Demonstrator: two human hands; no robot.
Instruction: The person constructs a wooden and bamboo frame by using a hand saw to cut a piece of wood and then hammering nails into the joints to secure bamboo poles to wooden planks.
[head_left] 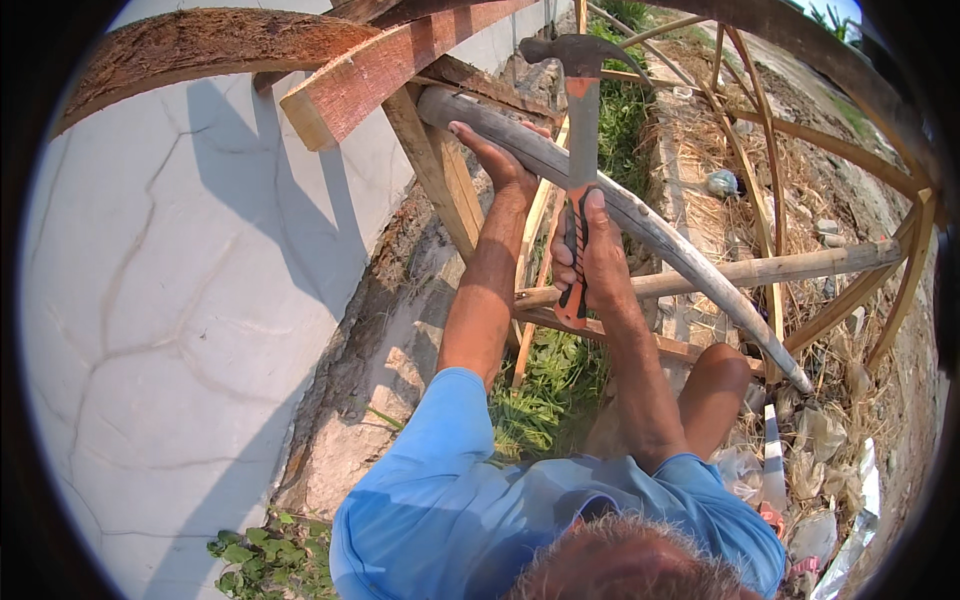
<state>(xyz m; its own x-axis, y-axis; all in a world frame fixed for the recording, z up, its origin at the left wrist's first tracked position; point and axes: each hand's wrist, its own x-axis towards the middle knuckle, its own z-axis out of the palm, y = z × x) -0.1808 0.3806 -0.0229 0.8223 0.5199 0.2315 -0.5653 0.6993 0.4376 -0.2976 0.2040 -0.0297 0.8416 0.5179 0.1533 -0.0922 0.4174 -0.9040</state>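
Observation:
My right hand [597,250] is wrapped round the orange and black grip of a claw hammer [583,130]. The hammer stands nearly upright, its dark head at the top of the view. Behind it, a weathered grey wooden pole [655,232] slopes from upper left down to the lower right. My left hand [505,165] cups this pole near its upper end, palm against its underside, with some fingers hidden behind it. The pole's upper end meets a frame of wooden beams, where an upright post [440,165] stands.
A thick reddish beam [375,75] juts out at upper left, before a cracked pale wall [150,280]. A lighter round pole [770,270] crosses behind the grey one. What looks like a handsaw [773,455] lies among plastic scraps and straw at lower right. Green plants [545,400] grow below.

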